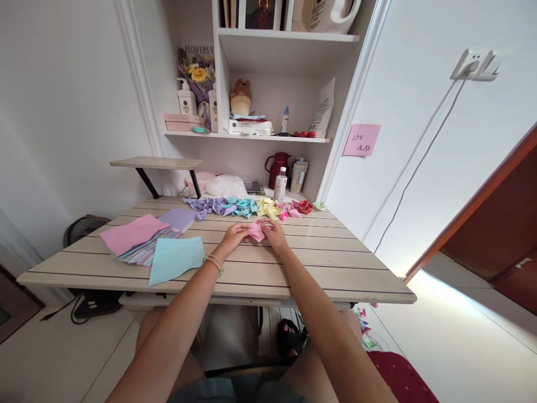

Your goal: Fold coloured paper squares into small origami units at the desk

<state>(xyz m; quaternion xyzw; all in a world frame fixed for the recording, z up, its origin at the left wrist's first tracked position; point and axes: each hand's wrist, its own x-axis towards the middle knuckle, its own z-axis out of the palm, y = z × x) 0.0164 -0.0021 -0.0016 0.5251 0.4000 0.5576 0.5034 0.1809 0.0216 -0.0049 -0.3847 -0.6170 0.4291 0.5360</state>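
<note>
Between my two hands, just above the middle of the table, is a pink piece of folded paper. My left hand pinches its left side, with a bracelet on that wrist. On the other side, my right hand grips the upper right edge, fingers bent over it. Behind the hands lies a row of folded paper pieces: purple, blue, yellow, pink and red. The finer folds of the held paper are too small to make out.
A stack of coloured paper sheets lies on the left of the wooden table, beside a loose light-blue sheet. At the back stand a clear bottle, a red jug and a patterned cup. A small raised shelf stands back left.
</note>
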